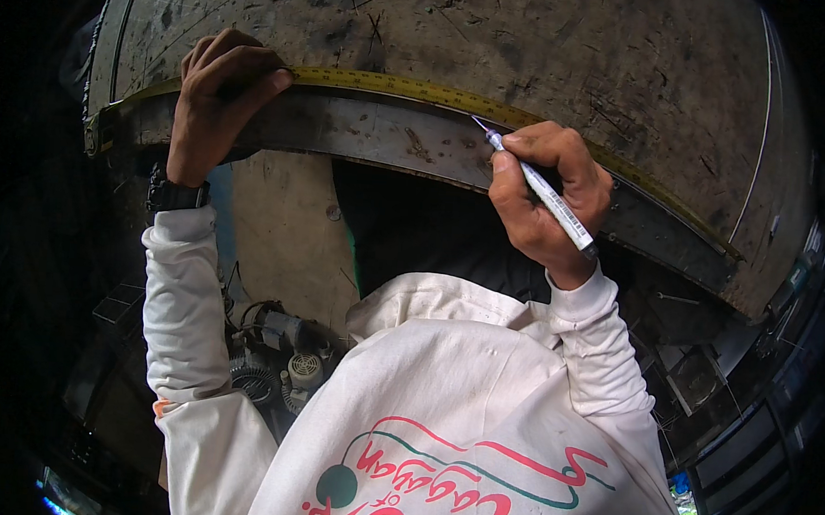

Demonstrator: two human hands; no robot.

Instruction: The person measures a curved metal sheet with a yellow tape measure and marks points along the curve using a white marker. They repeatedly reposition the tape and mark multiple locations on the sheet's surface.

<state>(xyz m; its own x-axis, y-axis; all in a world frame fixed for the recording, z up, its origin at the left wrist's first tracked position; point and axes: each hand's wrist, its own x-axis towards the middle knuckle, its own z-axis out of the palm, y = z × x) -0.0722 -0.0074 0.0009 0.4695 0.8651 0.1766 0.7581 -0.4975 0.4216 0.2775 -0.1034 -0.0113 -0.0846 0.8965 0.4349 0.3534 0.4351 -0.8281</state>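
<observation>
A yellow tape measure (394,84) lies stretched along the long edge of a grey metal bar (359,124) at the near side of the workbench. My left hand (213,103) is closed over the tape near its left part, fingers curled and thumb along the tape; the fingertips are partly hidden. In my right hand (561,186) a white marker pen (557,207) is pinched between thumb and fingers. Its thin purple tip points up and left, close to the bar's upper edge just below the tape. I cannot tell whether the tip touches the metal.
The scratched, stained workbench top (535,49) stretches away beyond the tape. Below its near edge, to the left, stand machine parts with a motor (278,325). A metal frame (695,380) is low on the right. My white shirt (443,380) fills the lower middle.
</observation>
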